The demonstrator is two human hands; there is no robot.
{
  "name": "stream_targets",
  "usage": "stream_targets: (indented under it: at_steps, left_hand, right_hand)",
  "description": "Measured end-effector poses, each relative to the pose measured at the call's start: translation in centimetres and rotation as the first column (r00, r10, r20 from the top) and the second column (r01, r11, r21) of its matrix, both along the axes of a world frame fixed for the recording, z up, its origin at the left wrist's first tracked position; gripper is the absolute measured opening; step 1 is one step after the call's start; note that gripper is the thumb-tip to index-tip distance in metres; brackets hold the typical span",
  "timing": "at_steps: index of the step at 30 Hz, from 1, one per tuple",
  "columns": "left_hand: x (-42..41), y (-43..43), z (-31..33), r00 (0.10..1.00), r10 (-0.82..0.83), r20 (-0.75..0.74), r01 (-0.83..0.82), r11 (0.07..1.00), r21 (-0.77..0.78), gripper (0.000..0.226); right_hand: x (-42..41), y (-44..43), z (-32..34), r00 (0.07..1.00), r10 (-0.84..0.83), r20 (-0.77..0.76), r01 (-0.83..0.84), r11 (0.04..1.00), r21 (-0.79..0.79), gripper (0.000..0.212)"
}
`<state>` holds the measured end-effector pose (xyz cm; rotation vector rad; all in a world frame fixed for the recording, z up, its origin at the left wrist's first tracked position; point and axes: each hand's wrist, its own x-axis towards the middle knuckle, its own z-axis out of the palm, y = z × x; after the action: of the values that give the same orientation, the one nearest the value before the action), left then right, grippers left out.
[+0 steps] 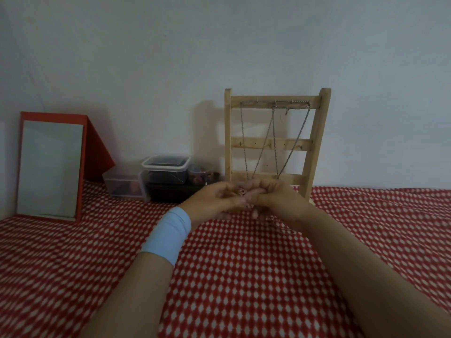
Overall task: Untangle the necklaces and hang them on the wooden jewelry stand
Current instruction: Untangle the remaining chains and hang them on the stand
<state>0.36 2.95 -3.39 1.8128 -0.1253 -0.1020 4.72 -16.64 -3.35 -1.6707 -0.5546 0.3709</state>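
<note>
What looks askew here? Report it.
Nothing spilled or broken. The wooden stand looks askew: its right post slants while the left stands upright. On its top rail, a loose chain end dangles beside the hung chains. The left hand and right hand pinch a necklace.

We see both forearms reaching forward from the lower edge and drawing together toward the middle; the left forearm rises from the lower left, with a pale blue band [170,236] wrapped round its wrist; the right forearm is bare and runs in from the lower right corner; the left hand [214,198] and the right hand [277,201] meet fingertip to fingertip, touching; the fingers of both are curled inward, and the right hand turns its back toward us; between the fingertips we make out the glint of a necklace [242,191], pinched from both sides; blur hides which fingers hold it.
</note>
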Motion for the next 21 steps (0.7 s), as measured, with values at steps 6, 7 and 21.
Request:
stream_targets:
  at_steps: [6,7,21]
  left_hand:
    - [-0.4,-0.5,0.4,0.994,0.003,0.106,-0.019,0.989,0.145,0.013]
    - [-0.4,-0.4,0.4,0.991,0.006,0.131,-0.028,0.985,0.172,0.016]
    - [0.2,0.5,1.5,0.946,0.243,0.214,-0.247,0.969,-0.01,0.037]
  right_hand:
    - [-0.2,-0.1,0.8,0.992,-0.084,0.089,0.084,0.996,0.002,0.023]
    - [-0.1,-0.2,0.9,0.989,-0.095,0.112,0.097,0.995,-0.02,0.022]
    - [0.1,-0.1,1.1,0.972,0.031,0.233,0.048,0.945,-0.323,0.023]
